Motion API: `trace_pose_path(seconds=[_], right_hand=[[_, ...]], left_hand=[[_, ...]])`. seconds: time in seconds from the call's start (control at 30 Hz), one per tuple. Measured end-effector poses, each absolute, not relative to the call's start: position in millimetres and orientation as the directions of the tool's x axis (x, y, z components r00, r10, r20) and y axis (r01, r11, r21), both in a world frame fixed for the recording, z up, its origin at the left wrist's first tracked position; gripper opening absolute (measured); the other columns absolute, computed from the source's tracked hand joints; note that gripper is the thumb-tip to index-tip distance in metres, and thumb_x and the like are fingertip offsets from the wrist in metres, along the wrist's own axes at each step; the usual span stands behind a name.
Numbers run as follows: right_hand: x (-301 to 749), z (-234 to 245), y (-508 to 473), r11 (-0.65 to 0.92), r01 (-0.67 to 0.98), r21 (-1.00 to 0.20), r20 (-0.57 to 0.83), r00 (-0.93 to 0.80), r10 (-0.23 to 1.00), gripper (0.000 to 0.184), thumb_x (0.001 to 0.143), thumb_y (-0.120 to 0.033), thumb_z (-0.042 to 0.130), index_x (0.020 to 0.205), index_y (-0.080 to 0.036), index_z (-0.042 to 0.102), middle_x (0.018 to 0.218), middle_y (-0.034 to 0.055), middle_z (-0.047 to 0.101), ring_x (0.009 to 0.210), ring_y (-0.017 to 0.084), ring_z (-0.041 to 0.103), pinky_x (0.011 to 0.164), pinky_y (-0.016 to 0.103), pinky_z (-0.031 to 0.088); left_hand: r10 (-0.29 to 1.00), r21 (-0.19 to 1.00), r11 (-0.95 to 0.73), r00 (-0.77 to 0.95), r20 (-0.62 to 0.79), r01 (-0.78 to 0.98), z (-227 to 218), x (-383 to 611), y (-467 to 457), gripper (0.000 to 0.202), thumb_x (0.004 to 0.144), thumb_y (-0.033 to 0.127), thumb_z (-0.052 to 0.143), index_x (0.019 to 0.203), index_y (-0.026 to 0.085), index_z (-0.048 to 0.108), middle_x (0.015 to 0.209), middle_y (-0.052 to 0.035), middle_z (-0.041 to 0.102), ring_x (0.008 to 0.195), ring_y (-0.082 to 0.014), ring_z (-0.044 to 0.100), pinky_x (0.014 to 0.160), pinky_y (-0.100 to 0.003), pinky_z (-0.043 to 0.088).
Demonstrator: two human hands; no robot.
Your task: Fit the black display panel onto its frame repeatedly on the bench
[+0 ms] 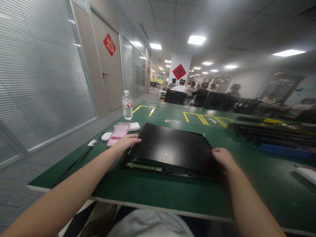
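A flat black panel lies on the green table in front of me, with a strip of green circuit board showing along its near edge. My left hand rests on the panel's left edge, fingers curled against it. On the right edge sits my right hand, its fingers bent over the side of the panel. Both hands seem to grip the panel, which lies flat on the table.
A phone with a pink screen, a white charger, a white earbud case and a water bottle stand to the left. Stacked dark trays fill the right side. Several people sit at desks far behind.
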State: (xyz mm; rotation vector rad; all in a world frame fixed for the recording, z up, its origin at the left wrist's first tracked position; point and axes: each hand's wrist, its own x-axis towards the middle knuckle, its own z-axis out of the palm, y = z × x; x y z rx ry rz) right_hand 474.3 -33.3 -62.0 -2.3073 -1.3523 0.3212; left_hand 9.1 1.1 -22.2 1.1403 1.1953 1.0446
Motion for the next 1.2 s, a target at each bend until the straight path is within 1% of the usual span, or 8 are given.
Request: trace_pose_path(seconds=[0.1,0.3,0.47,0.57,0.8,0.97,1.07,1.2], right_hand=[[473.8,-61.1,-33.6,-0.422,0.765,-0.486,0.028,0.496,0.868,0.027,0.073,-0.016,0.058,0.091,-0.019,0.078,0.097,0.0083,0.076,0.091,0.025,0.069,0.071,0.027,0.048],[476.1,-63.5,-31.5,-0.413,0.768,-0.490,0.026,0.487,0.873,0.027,0.072,-0.015,0.058,0.090,-0.018,0.078,0.095,0.0093,0.076,0.088,0.024,0.069,0.071,0.028,0.049],[477.3,-65.3,-30.5,-0.400,0.798,-0.451,0.061,0.475,0.878,0.029,0.071,-0.016,0.058,0.091,-0.019,0.079,0.096,0.0092,0.076,0.092,0.025,0.069,0.075,0.028,0.049],[475.9,-63.8,-31.4,-0.402,0.798,-0.449,0.050,0.472,0.880,0.029,0.072,-0.015,0.057,0.092,-0.018,0.078,0.097,0.0092,0.076,0.092,0.025,0.069,0.075,0.028,0.049],[474.8,-62.2,-32.7,-0.397,0.790,-0.466,0.055,0.474,0.879,0.026,0.074,-0.015,0.057,0.089,-0.018,0.077,0.097,0.0086,0.076,0.093,0.025,0.069,0.074,0.028,0.049],[477.1,-64.7,-31.3,-0.397,0.786,-0.473,0.053,0.475,0.878,0.025,0.074,-0.015,0.057,0.089,-0.019,0.077,0.095,0.0086,0.076,0.092,0.025,0.069,0.071,0.027,0.048],[477.8,-65.6,-30.8,-0.399,0.779,-0.483,0.055,0.482,0.874,0.025,0.073,-0.015,0.058,0.089,-0.019,0.077,0.093,0.0086,0.076,0.089,0.024,0.069,0.069,0.027,0.048],[477.8,-64.4,-31.0,-0.409,0.762,-0.502,0.038,0.492,0.870,0.025,0.074,-0.016,0.058,0.090,-0.018,0.076,0.095,0.0094,0.075,0.089,0.024,0.069,0.069,0.027,0.048]], left_hand=[[0.983,0.992,0.128,0.133,-0.126,-0.004,-22.6,8.7,0.1,0.032,0.050,0.021,0.085,0.080,0.019,0.078,0.080,-0.0086,0.078,0.084,-0.0307,0.073,0.071,-0.037,0.057],[0.988,0.996,0.078,0.132,-0.084,0.049,-23.9,9.1,0.8,0.032,0.050,0.021,0.086,0.081,0.017,0.078,0.081,-0.0082,0.078,0.084,-0.0288,0.072,0.076,-0.035,0.055],[0.986,0.994,0.083,0.141,-0.092,0.067,-23.5,9.4,0.0,0.035,0.048,0.025,0.088,0.081,0.018,0.078,0.078,-0.0066,0.078,0.078,-0.0269,0.072,0.074,-0.035,0.055],[0.986,0.995,0.073,0.145,-0.082,0.065,-24.3,9.5,-0.1,0.038,0.050,0.026,0.089,0.084,0.017,0.078,0.082,-0.0075,0.079,0.079,-0.0260,0.072,0.074,-0.033,0.055],[0.987,0.996,0.053,0.145,-0.062,0.068,-24.3,9.9,-1.8,0.039,0.049,0.028,0.091,0.084,0.017,0.077,0.084,-0.0086,0.078,0.079,-0.0276,0.073,0.073,-0.035,0.056],[0.992,0.996,0.022,0.121,-0.033,0.089,-22.1,10.1,-3.0,0.045,0.047,0.032,0.092,0.086,0.018,0.077,0.088,-0.0089,0.079,0.085,-0.0296,0.072,0.075,-0.036,0.056],[0.993,0.999,-0.005,0.120,-0.002,0.051,-21.3,10.8,-2.8,0.051,0.045,0.035,0.093,0.089,0.016,0.077,0.093,-0.0106,0.079,0.092,-0.0312,0.071,0.079,-0.036,0.056],[0.984,0.998,-0.014,0.177,0.024,-0.057,-20.0,12.7,-3.8,0.061,0.046,0.039,0.094,0.099,0.015,0.077,0.099,-0.0118,0.078,0.098,-0.0321,0.070,0.084,-0.040,0.055]])
